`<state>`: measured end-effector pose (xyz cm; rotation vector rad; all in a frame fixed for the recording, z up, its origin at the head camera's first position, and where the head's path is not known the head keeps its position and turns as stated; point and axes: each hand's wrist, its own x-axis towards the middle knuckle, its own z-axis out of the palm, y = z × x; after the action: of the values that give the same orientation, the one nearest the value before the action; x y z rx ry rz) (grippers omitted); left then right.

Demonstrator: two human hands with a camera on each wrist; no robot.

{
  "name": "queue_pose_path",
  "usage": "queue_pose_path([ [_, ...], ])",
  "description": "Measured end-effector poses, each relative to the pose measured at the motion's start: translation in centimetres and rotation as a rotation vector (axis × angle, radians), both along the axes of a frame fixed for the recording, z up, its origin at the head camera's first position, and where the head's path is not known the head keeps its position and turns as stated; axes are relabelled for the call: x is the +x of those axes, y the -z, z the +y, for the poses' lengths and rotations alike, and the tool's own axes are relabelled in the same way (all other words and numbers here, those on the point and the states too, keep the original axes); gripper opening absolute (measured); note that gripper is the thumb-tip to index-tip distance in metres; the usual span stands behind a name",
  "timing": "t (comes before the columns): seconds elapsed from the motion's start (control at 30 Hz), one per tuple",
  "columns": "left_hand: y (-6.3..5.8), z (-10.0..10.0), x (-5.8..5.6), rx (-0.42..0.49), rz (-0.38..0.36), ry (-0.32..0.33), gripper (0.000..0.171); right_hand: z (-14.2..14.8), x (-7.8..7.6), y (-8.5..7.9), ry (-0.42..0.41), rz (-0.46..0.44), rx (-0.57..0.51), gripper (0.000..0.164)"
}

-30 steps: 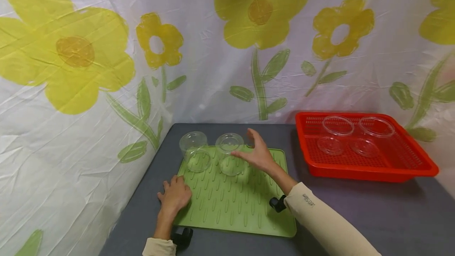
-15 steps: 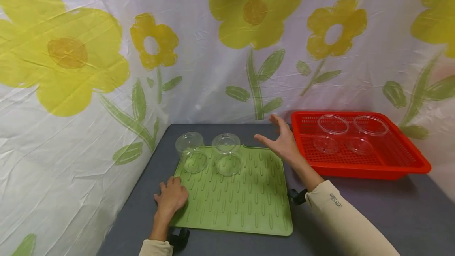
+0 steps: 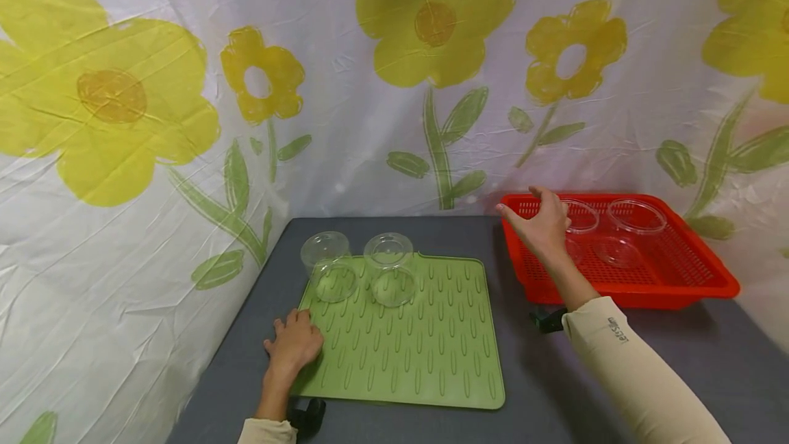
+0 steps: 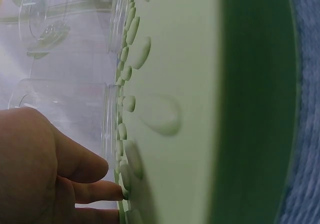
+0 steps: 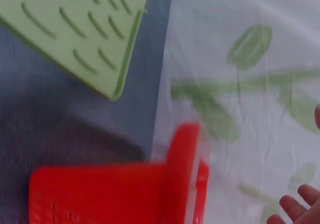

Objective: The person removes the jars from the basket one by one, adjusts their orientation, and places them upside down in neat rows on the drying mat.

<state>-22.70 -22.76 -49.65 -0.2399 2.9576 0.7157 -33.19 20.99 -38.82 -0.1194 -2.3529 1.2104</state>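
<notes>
Two clear plastic cups stand upside down on the green ribbed mat (image 3: 425, 355): one at its back left corner (image 3: 333, 269), the other cup (image 3: 391, 273) just right of it. My left hand (image 3: 294, 342) rests on the mat's left edge, fingers spread; the left wrist view shows its fingertips at the ribs beside the cups. Over the left side of the red basket (image 3: 622, 294) my right hand (image 3: 544, 226) hovers with thumb and fingers apart, holding nothing. Inside the basket, a clear cup (image 3: 636, 218) stands mouth up, and another cup (image 3: 582, 214) is partly hidden behind the hand.
The grey table (image 3: 444, 427) meets a white curtain (image 3: 345, 177) printed with yellow flowers at the back and left. The basket's raised rim (image 5: 181, 169) rises above the tabletop in the right wrist view.
My right hand has moved right, from beside the second cup on the mat to over the basket. My left hand has stayed on the mat's edge. The view has shifted slightly.
</notes>
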Motion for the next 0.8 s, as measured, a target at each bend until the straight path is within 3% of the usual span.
queue_pose_path([
  [0.2,-0.1,0.1,0.0,-0.004,0.005,0.000,0.054,2.9,-0.2,-0.4,0.085,-0.067,-0.016,0.081],
  [0.37,0.1,-0.1,0.1,0.002,0.008,0.003,0.055,5.0,-0.5,-0.5,0.146,-0.176,0.004,0.090],
  [0.8,0.2,-0.1,0.1,-0.002,0.027,0.004,0.053,8.8,-1.3,-0.9,0.195,-0.462,0.017,0.108],
])
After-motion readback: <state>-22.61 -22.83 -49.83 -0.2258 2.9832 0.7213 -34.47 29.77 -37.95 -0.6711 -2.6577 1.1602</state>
